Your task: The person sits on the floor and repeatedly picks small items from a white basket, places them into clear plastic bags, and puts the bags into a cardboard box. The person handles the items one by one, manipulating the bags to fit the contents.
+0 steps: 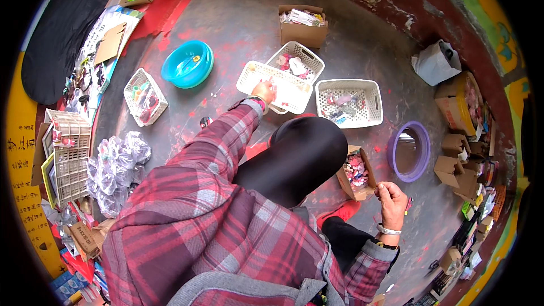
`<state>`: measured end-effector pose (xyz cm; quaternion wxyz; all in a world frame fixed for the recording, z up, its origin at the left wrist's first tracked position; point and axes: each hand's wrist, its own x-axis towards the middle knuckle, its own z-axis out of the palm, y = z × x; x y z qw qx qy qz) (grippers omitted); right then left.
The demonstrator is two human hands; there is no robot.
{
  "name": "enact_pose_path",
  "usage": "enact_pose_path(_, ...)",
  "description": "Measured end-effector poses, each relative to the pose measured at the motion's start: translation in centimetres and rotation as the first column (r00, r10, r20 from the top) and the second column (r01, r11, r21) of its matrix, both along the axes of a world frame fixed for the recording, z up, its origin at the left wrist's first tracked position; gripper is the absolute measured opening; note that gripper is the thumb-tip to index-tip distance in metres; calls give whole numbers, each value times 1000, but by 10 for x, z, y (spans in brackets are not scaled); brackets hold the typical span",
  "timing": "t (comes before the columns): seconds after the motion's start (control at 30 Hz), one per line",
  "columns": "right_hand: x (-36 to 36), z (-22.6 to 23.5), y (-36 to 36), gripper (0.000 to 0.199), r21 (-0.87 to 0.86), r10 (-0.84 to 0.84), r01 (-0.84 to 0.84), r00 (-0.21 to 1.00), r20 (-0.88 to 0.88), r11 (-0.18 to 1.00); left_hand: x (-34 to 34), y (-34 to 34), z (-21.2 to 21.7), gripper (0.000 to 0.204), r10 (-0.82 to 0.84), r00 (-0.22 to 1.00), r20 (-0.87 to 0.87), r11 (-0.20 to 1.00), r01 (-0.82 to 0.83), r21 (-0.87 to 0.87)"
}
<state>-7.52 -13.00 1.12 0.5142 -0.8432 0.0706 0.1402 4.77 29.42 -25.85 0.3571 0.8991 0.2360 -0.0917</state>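
My left hand [263, 91] reaches over a bright white plastic basket [247, 82], its fingers drawn together at a small reddish item I cannot make out. That basket overlaps a second white basket [313, 58] holding a white piece and pink and red pieces. My right hand [392, 209] is raised beside an open cardboard box [364, 192] filled with small red, pink and white pieces [356, 171]. Its thumb and fingertips are pinched together; what they hold is too small to name. A third white basket [369, 119] holds small packaged pieces.
A teal basin [187, 64] and a small white basket [136, 86] stand on the left. Clear plastic bags [116, 164] lie nearer me. A purple basin [409, 152] is on the right, a cardboard box [304, 35] ahead. Cartons [457, 105] line the right wall.
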Motion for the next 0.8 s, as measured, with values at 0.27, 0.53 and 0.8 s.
enact_pose_path(0.27,13,-12,2,12,-56,36,-35,999,1,998,31,-32,11,34,46,993,-108,974,-21,228)
enact_pose_path(0.53,17,-3,13,11,-56,66,-67,998,-20,996,39,-36,-1,26,72,997,11,970,-73,233)
enact_pose_path(0.8,13,-3,10,16,-124,117,-113,993,23,986,33,-35,7,13,59,985,164,997,-48,-66)
